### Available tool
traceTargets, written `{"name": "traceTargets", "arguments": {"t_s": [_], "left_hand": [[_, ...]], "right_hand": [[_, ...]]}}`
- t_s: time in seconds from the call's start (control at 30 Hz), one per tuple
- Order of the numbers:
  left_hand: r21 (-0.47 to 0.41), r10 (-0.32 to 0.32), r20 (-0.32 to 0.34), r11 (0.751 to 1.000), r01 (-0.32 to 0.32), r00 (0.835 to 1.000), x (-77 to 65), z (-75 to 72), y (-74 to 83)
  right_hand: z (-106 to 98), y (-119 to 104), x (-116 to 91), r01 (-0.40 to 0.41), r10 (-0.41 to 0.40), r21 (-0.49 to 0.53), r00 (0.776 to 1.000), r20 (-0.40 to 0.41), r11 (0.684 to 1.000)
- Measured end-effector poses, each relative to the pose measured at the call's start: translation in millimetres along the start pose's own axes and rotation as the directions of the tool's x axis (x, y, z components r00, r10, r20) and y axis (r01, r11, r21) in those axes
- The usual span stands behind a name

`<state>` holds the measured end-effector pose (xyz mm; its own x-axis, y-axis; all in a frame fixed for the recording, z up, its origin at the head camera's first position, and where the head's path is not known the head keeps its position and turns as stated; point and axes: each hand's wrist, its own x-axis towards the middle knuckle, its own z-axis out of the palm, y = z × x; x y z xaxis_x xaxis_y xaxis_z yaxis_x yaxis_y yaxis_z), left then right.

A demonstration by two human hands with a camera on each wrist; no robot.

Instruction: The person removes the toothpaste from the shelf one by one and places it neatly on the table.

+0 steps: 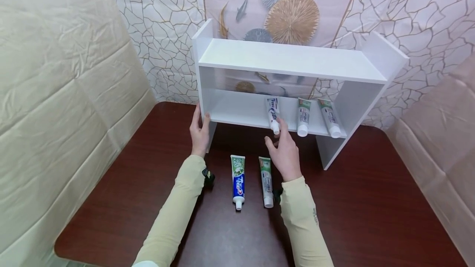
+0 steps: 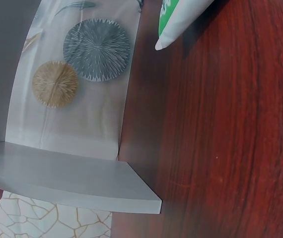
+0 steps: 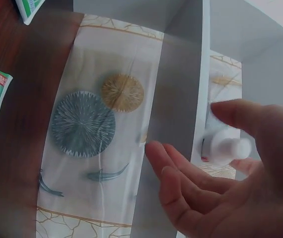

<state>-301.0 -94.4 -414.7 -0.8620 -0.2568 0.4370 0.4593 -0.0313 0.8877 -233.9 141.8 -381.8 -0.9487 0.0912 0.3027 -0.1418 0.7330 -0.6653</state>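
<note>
Left hand (image 1: 199, 135) grips the shelf (image 1: 289, 57) at left, probably to steady it, while the right hand (image 1: 287, 155), fingers loose, is right at the leftmost tube (image 1: 272, 110).

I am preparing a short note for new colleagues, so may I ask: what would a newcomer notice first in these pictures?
Probably the white shelf first, standing on the dark red table, with the left hand gripping its side panel. Next, three toothpaste tubes lie on its lower board, the right hand at the leftmost one's cap. Two more tubes lie on the table in front.
</note>
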Motion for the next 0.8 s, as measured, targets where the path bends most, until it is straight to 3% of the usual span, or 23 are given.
{"name": "traceTargets", "arguments": {"t_s": [0.37, 0.8], "left_hand": [[0.003, -0.028, 0.009, 1.0, 0.028, 1.0, 0.8, -0.4, -4.1], [0.014, -0.017, -0.001, 1.0, 0.017, 1.0, 1.9, -1.6, -6.5]], "right_hand": [[4.6, -4.0, 4.6, -0.044, 0.048, 0.064, 0.997, -0.058, 0.997], [7.9, -1.9, 10.4, 0.033, -0.032, 0.002, 0.989, -0.144, 0.999]]}}
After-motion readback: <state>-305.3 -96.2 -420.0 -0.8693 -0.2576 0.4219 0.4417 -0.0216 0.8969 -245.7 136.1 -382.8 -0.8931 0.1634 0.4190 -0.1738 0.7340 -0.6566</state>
